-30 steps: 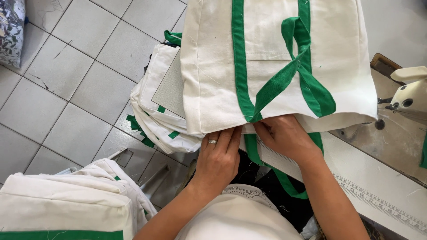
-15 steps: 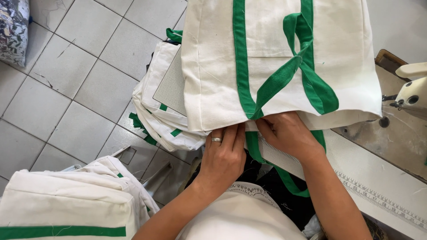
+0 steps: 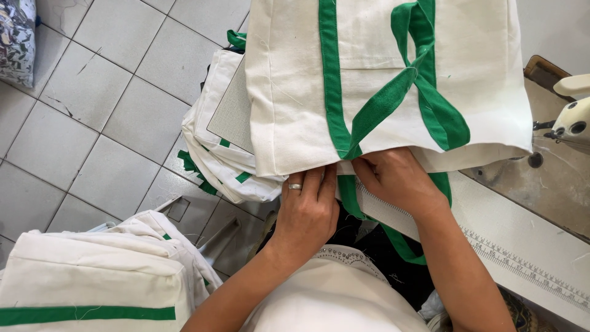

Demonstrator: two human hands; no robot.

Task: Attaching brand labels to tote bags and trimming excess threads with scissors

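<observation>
A cream cloth bag (image 3: 289,92) with green straps (image 3: 399,92) lies on top of a stack of similar bags. Both my hands meet at its near edge. My left hand (image 3: 307,206), a ring on one finger, has its fingertips tucked under the bag's hem beside the green strap. My right hand (image 3: 393,178) pinches the same hem just to the right, fingers curled into the fabric. Below my right hand another green strap (image 3: 393,240) hangs down.
More folded cream bags (image 3: 215,147) stick out left of the stack. A separate pile of cream bags with a green band (image 3: 92,289) sits at lower left. A sewing machine (image 3: 571,117) and a table with a printed ruler (image 3: 522,270) are at right. Grey tiled floor (image 3: 104,104).
The view has shifted slightly. Both hands have stayed at the bag's near hem, fingers working a little further under the edge.
</observation>
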